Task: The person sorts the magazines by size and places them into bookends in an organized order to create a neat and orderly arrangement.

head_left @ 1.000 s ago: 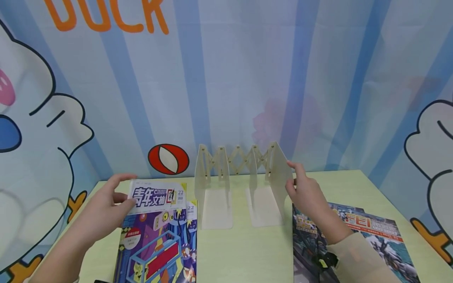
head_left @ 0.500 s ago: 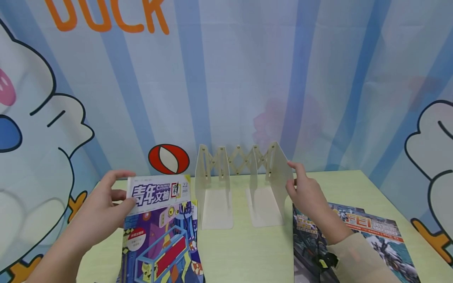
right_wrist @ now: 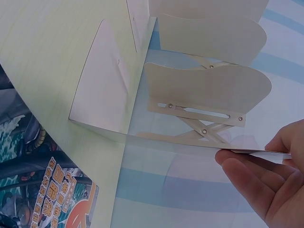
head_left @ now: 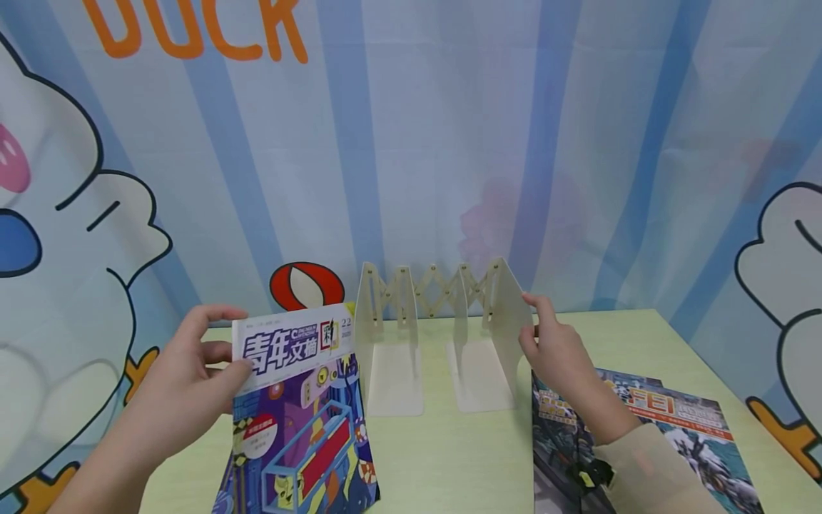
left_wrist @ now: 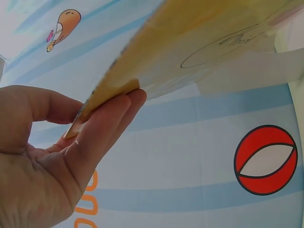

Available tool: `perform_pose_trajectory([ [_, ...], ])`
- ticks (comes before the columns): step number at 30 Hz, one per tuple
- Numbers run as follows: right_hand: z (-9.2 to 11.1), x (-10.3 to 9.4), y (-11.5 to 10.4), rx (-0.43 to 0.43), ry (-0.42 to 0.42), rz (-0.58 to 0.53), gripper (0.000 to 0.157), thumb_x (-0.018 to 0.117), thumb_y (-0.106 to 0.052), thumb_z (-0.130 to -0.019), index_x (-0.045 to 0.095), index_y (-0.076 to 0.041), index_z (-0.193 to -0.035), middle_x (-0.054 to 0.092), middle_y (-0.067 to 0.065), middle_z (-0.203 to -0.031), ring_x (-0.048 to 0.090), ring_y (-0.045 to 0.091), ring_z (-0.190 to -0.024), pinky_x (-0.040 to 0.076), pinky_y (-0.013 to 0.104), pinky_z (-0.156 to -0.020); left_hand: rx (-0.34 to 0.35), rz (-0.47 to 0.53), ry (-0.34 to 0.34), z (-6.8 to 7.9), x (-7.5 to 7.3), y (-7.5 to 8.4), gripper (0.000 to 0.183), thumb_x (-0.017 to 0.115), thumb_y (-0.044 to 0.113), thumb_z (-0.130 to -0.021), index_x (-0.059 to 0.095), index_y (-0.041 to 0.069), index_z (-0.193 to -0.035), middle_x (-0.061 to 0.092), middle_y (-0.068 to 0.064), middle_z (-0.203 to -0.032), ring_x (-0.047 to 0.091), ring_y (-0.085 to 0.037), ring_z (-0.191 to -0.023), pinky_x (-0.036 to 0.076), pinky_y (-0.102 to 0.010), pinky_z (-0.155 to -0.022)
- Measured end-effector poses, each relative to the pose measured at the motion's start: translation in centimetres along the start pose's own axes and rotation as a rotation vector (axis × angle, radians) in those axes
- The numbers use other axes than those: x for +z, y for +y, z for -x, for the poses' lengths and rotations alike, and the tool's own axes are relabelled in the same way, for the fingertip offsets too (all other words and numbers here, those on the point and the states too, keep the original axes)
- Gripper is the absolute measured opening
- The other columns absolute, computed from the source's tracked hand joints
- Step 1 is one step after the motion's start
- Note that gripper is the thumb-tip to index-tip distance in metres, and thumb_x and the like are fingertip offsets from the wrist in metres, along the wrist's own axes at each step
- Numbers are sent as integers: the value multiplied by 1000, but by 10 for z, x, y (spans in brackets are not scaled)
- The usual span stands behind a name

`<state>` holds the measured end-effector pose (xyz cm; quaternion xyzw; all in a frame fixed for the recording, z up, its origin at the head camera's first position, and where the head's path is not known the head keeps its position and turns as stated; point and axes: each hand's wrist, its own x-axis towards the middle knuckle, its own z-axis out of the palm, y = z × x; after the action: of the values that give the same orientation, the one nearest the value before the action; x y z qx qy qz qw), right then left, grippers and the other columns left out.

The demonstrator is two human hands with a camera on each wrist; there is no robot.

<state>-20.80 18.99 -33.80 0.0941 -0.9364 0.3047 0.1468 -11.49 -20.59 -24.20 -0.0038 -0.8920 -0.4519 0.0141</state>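
Observation:
My left hand (head_left: 193, 385) pinches the upper left edge of a magazine (head_left: 308, 421) with a white title band and a purple, colourful cover. In the left wrist view the magazine (left_wrist: 190, 52) is seen from beneath, thumb on one face and fingers on the other. At the back of the table stands a cream expandable bookend rack (head_left: 393, 382) with upright plates joined by a scissor lattice. My right hand (head_left: 561, 364) holds the front edge of its rightmost plate (head_left: 510, 314); in the right wrist view the fingers (right_wrist: 247, 180) lie along that plate's edge.
Two dark magazines, one partly under the right forearm (head_left: 559, 442) and one with an orange title (head_left: 700, 435), overlap on the table's right side. A striped blue cloth (head_left: 437, 143) with cartoon ducks hangs behind the pale table (head_left: 449, 464).
The left hand has lifted the purple magazine, which has shifted right and tilted towards the rack's left side. The right hand and the rack have stayed put.

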Motion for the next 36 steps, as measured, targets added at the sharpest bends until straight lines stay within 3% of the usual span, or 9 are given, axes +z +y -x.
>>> perform_pose_trajectory([
  [11,0,1,0,5,5,9,50,41,-14,-98,26,-9,-145,66,17,-82,34,16,-36,34,29,-37,47,32,26,8,0,8,56,51,11,-94,22,14,-142,59,-25,-117,66,-22,-80,58,-34,-61],
  [19,0,2,1,8,2,17,50,40,-15,-98,26,-10,-146,59,8,-66,33,15,-36,33,29,-37,69,-39,94,13,1,12,54,54,14,-94,29,19,-141,62,-23,-115,66,-21,-81,58,-32,-58],
  [26,-1,2,2,-3,4,19,49,39,-15,-99,25,-9,-146,56,6,-63,33,15,-36,33,29,-37,76,-65,133,19,-2,15,55,54,14,-93,28,22,-142,61,-23,-117,66,-23,-84,58,-33,-58],
  [36,-1,2,2,-5,10,27,49,39,-15,-98,26,-9,-146,52,5,-59,33,15,-36,32,28,-37,105,-32,141,25,-6,21,53,53,15,-95,29,26,-141,60,-23,-120,67,-23,-86,59,-34,-59],
])
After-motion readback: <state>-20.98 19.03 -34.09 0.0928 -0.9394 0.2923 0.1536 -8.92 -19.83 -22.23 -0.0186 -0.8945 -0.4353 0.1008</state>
